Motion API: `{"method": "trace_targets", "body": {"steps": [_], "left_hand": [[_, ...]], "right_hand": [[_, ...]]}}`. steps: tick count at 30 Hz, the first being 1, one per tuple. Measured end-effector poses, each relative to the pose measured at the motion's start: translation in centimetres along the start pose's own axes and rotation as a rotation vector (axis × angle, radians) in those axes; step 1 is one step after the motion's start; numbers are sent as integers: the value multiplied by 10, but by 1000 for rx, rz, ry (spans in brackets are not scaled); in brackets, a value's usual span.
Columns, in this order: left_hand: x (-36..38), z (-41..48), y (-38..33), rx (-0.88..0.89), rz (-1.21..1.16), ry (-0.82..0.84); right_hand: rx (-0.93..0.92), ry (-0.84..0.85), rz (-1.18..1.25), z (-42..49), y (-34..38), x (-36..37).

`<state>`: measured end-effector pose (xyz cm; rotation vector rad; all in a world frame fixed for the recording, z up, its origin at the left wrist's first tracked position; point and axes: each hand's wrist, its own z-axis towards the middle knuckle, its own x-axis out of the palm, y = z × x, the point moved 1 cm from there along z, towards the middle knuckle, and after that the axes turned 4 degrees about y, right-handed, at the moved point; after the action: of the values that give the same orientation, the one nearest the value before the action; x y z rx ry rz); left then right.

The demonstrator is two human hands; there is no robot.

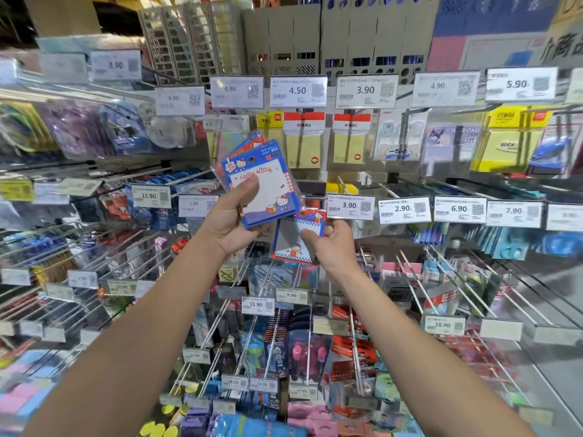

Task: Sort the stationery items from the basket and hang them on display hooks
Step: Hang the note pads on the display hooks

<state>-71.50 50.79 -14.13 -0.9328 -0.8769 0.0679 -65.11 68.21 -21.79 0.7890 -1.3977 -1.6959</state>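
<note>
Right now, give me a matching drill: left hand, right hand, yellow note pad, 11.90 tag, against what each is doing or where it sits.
1 left hand
2 right hand
3 yellow note pad
4 11.90 tag

A hangs under the 4.50 tag
B pinches a single pack
C grips a fanned stack of Hello Kitty packs
D lower than both hands

Pairs: 1-C, 2-B, 3-A, 4-D

Blue-bordered white notepad packs (263,187) with red checks; yellow sticky-note pads (303,151) under red-and-white headers.
</note>
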Motion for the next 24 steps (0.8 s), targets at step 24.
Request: {"method": "trace_targets", "body": {"steps": [24], "left_hand": [[-6,12,-7,-21,63,17]], "right_hand": [[62,-73,-95,21,-12,7]]}}
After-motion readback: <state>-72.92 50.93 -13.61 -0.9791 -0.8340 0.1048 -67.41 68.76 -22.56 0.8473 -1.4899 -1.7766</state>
